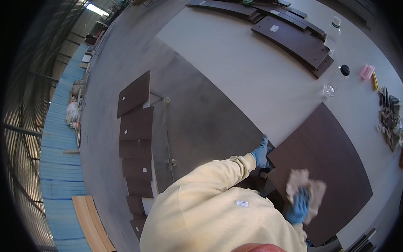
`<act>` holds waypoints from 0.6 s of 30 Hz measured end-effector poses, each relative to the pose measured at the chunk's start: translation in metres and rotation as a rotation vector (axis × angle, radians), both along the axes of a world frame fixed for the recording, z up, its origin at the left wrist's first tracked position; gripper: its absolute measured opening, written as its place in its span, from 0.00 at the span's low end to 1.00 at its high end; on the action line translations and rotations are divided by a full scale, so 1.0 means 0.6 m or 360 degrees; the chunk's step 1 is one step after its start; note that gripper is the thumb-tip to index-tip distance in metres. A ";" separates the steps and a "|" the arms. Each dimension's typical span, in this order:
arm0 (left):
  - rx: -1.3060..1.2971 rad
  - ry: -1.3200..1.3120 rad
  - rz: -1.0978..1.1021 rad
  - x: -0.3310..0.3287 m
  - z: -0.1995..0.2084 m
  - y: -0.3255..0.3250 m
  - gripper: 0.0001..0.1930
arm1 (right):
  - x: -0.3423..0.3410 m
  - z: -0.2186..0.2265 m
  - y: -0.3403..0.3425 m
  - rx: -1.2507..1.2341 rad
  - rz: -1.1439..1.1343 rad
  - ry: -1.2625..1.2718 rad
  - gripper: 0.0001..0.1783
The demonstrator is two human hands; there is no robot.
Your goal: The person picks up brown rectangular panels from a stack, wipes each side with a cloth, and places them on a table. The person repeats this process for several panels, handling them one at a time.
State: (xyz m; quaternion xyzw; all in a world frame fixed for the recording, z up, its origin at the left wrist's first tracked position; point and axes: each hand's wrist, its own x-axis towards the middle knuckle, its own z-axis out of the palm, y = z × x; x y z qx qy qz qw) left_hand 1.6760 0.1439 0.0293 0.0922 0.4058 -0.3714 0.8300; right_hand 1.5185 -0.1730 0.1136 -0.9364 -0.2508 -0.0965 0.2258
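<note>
A large dark brown panel (324, 170) with a curved edge lies on the pale table in front of me, reaching over its near edge. My right hand (300, 206), in a blue glove, presses a crumpled beige cloth (317, 192) onto the panel's surface; hand and cloth are blurred by motion. My left hand (261, 154), also gloved in blue, is closed at the panel's left corner, its thumb sticking up and the other fingers partly hidden.
Dark curved boards (293, 42) are stacked at the table's far side. Two clear bottles (330, 88), a pink item (367, 72) and a heap of rags (389, 115) lie beyond the panel. Several brown panels (137, 123) lean on a rack at left.
</note>
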 end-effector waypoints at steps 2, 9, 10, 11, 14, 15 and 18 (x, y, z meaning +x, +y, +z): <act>0.0105 -0.0033 -0.0073 0.000 -0.004 -0.003 0.52 | -0.087 0.030 -0.087 -0.0142 -0.0177 0.0232 0.22; 0.0148 -0.0325 -0.0087 -0.007 -0.015 0.007 0.52 | 0.050 -0.016 0.100 -0.0006 0.0251 0.0031 0.22; 0.0229 -0.0406 -0.0070 -0.010 -0.016 0.011 0.52 | 0.089 -0.029 0.157 0.0038 0.0268 -0.0006 0.23; 0.0326 -0.0498 -0.0056 -0.012 -0.018 0.013 0.52 | 0.125 -0.040 0.210 0.0126 0.0258 -0.0079 0.23; 0.0778 -0.0828 -0.0091 -0.016 -0.018 0.028 0.51 | 0.167 -0.051 0.283 0.0173 0.0174 -0.0062 0.27; 0.0900 -0.0905 -0.0137 -0.013 -0.018 0.033 0.51 | 0.169 -0.051 0.289 0.0340 0.0165 -0.0110 0.27; 0.0857 -0.0834 -0.0245 0.012 -0.012 0.058 0.54 | 0.136 -0.047 0.256 0.0237 0.0110 0.0078 0.26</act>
